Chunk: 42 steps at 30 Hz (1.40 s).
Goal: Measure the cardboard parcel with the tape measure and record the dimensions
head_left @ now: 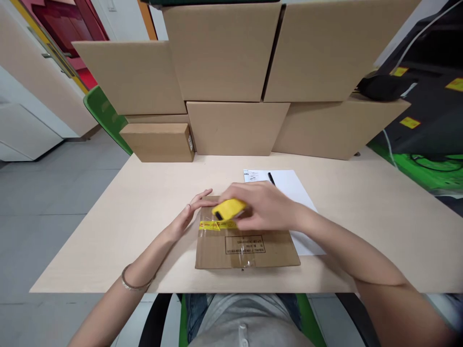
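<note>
A flat brown cardboard box (278, 253) lies on the table in front of me, with clear tape, yellow printed tape (209, 225) and a printed label frame on its top. My right hand (265, 207) is closed around a yellow box cutter (228, 209), held over the upper part of the box near the yellow tape. Its blade cannot be made out. At the box's left side rests my left hand (184, 219), fingers stretched out, with fingertips touching the upper left corner. The right hand hides part of the box.
White paper (296, 193) with a black pen (271, 178) lies partly under the box, on the pale wooden table (108, 241). Large cardboard boxes (235, 127) form a wall along the back. A smaller carton (162, 144) stands at the back left, near a green chair (104, 118).
</note>
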Available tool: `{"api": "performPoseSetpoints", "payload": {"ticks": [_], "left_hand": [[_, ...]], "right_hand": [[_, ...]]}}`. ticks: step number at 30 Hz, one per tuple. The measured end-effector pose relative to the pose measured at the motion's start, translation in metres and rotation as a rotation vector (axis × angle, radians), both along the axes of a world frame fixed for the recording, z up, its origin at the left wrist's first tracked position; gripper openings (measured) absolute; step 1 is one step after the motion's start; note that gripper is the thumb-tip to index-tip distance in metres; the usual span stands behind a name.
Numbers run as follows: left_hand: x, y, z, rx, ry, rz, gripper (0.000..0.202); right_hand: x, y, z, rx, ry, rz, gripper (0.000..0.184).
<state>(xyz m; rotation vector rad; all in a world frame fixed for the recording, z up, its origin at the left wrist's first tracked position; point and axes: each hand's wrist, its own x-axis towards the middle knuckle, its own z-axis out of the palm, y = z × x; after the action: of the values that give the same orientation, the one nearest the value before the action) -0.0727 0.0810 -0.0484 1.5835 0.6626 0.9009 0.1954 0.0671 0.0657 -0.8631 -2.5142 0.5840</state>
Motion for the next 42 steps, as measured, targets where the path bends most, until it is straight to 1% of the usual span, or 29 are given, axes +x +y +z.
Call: {"api": "performPoseSetpoints", "payload": {"ticks": [1, 2, 3, 4, 5, 6, 7, 8, 10, 13, 15, 17, 20, 24, 26, 29, 31, 33, 36, 39, 42], "left_hand": [[-0.001, -0.005, 0.015, 0.066, 0.140, 0.002, 0.067], [0.001, -0.013, 0.031, 0.129, 0.274, 0.066, 0.059], [0.004, -0.023, 0.047, 0.214, 0.371, 0.118, 0.052], [0.010, -0.035, 0.062, 0.306, 0.453, 0.114, 0.050], [0.018, -0.047, 0.075, 0.397, 0.505, 0.072, 0.051], [0.027, -0.060, 0.084, 0.487, 0.525, -0.002, 0.050], [0.037, -0.071, 0.090, 0.573, 0.519, -0.080, 0.045], [0.046, -0.080, 0.091, 0.630, 0.522, -0.143, 0.036], [0.062, -0.092, 0.084, 0.668, 0.548, -0.208, 0.027], [0.071, -0.094, 0.065, 0.768, 0.632, -0.262, 0.036], [0.072, -0.091, 0.058, 0.870, 0.679, -0.301, 0.045], [0.072, -0.088, 0.057, 0.926, 0.716, -0.328, 0.052], [0.075, -0.087, 0.061, 0.931, 0.773, -0.336, 0.055], [0.079, -0.087, 0.062, 0.920, 0.762, -0.332, 0.058], [0.080, -0.086, 0.060, 0.913, 0.751, -0.319, 0.059], [0.079, -0.085, 0.060, 0.902, 0.750, -0.310, 0.060], [0.079, -0.085, 0.060, 0.903, 0.746, -0.306, 0.061], [0.079, -0.084, 0.061, 0.909, 0.748, -0.305, 0.061], [0.078, -0.084, 0.059, 0.941, 0.760, -0.308, 0.061], [0.077, -0.087, 0.056, 0.967, 0.732, -0.309, 0.060], [0.074, -0.091, 0.055, 0.893, 0.668, -0.289, 0.067]], "right_hand": [[0.015, -0.003, 0.004, -0.028, 0.012, -0.029, 0.043], [0.030, -0.007, 0.008, -0.068, 0.023, -0.037, 0.044], [0.044, -0.012, 0.011, -0.121, 0.030, -0.006, 0.044], [0.055, -0.017, 0.013, -0.173, 0.033, 0.051, 0.042], [0.064, -0.023, 0.014, -0.221, 0.028, 0.127, 0.039], [0.069, -0.028, 0.014, -0.263, 0.015, 0.202, 0.035], [0.072, -0.032, 0.013, -0.294, -0.002, 0.257, 0.031], [0.072, -0.036, 0.010, -0.319, -0.025, 0.288, 0.028], [0.068, -0.041, 0.004, -0.347, -0.058, 0.318, 0.027], [0.063, -0.038, -0.003, -0.356, -0.067, 0.321, 0.028], [0.064, -0.027, -0.003, -0.353, -0.059, 0.317, 0.030], [0.068, -0.008, -0.001, -0.361, -0.051, 0.314, 0.034], [0.074, 0.031, 0.002, -0.376, -0.048, 0.300, 0.035], [0.075, 0.084, 0.000, -0.380, -0.049, 0.172, 0.030], [0.074, 0.102, -0.005, -0.397, -0.063, 0.138, 0.028], [0.072, 0.113, -0.013, -0.410, -0.076, 0.142, 0.028], [0.074, 0.113, -0.015, -0.410, -0.073, 0.142, 0.029], [0.077, 0.109, -0.013, -0.404, -0.061, 0.139, 0.030], [0.080, 0.093, -0.005, -0.384, -0.043, 0.139, 0.030], [0.074, 0.060, 0.002, -0.345, -0.057, 0.215, 0.033], [0.064, 0.013, 0.004, -0.324, -0.074, 0.304, 0.035]]}}
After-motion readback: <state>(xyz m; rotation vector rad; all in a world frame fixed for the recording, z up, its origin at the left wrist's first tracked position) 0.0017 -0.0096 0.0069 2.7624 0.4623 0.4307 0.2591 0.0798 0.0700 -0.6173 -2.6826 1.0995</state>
